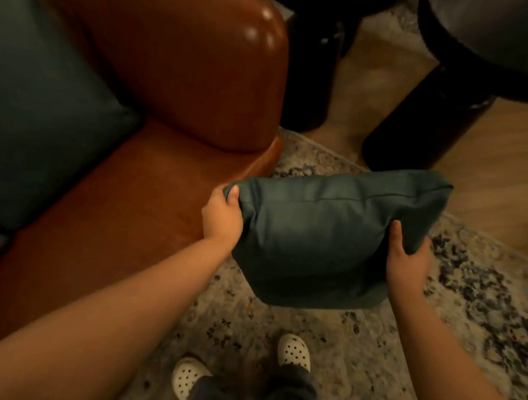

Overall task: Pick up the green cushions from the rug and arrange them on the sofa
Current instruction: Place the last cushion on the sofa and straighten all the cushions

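A dark green cushion (324, 232) hangs in the air above the patterned rug (356, 337), just right of the sofa's front corner. My left hand (223, 218) grips its left upper corner and my right hand (406, 258) holds its right edge. The brown leather sofa (156, 172) fills the left of the view, its rounded armrest (201, 66) at the top. Another green cushion (41, 111) leans on the sofa seat at the far left.
A dark round table with thick black legs (318, 76) stands beyond the armrest at the top, with a second leg (421, 127) to the right. Wooden floor (491, 178) shows past the rug's edge. My feet in white clogs (293, 349) stand on the rug.
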The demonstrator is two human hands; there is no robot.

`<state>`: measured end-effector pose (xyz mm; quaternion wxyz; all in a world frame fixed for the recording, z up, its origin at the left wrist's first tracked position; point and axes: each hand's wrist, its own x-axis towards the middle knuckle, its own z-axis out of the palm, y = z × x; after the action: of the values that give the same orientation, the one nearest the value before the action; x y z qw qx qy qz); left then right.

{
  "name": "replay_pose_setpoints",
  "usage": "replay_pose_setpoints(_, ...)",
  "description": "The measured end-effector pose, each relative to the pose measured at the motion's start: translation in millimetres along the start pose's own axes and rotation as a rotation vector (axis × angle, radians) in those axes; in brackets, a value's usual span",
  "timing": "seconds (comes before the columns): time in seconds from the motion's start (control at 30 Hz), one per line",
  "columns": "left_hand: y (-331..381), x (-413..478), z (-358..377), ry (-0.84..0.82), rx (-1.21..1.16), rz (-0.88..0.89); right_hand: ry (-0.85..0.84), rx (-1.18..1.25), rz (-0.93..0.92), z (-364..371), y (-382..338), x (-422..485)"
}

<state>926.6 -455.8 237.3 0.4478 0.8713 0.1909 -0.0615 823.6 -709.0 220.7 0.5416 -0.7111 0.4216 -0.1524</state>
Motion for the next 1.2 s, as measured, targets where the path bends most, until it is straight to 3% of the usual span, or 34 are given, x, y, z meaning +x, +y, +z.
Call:
replay_pose_setpoints(0.13, 42.5, 18.0, -80.7, 0.060, 0.012, 0.105, -0.028, 0.103, -0.014, 25.2, -48.4, -49.5)
replay_pose_setpoints(0.3, 55.6, 33.8, -167.8, 0.101, -0.026, 0.107, -0.036, 0.189, -0.089, 56.3, -111.2, -100.0)
replay_pose_setpoints(0.67, 80.5, 28.1, -296.4, 0.226, -0.161, 0.141, -0.083, 0.236, -0.228, 91.1, -212.7, -167.9)
replay_pose_setpoints(0.93, 108.2, 44.6, -351.8, 0.306, -0.101, 0.194, -0.129, 0.291, -0.204, 121.0, -246.7, -191.2)
replay_pose_setpoints(1.2, 121.6, 86.7, -348.4, 0.313, -0.066, 0.178, -0.164, 0.296, -0.172, 158.9, -258.0, -161.6)
